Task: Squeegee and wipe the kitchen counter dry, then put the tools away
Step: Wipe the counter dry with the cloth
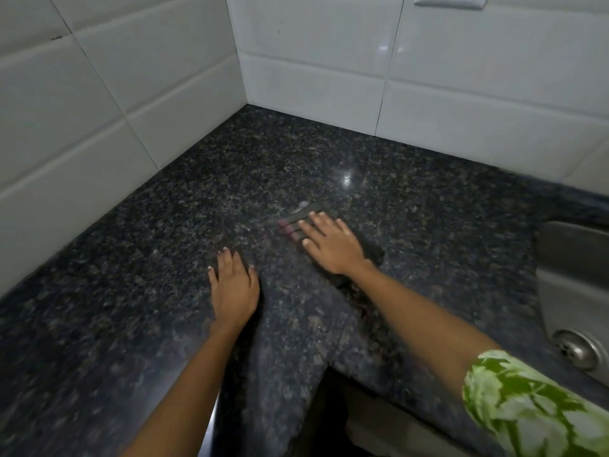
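The dark speckled granite counter fills a corner between two white tiled walls. My right hand lies flat, fingers spread, pressing a dark cloth onto the counter; the cloth shows past the fingertips and beside the wrist, its far edge blurred. My left hand rests palm down on the bare counter to the left of it, holding nothing. No squeegee is in view.
A steel sink with its drain is set into the counter at the right edge. White tiled walls close off the left and back. The counter's front edge cuts inward near the bottom centre, above a dark gap.
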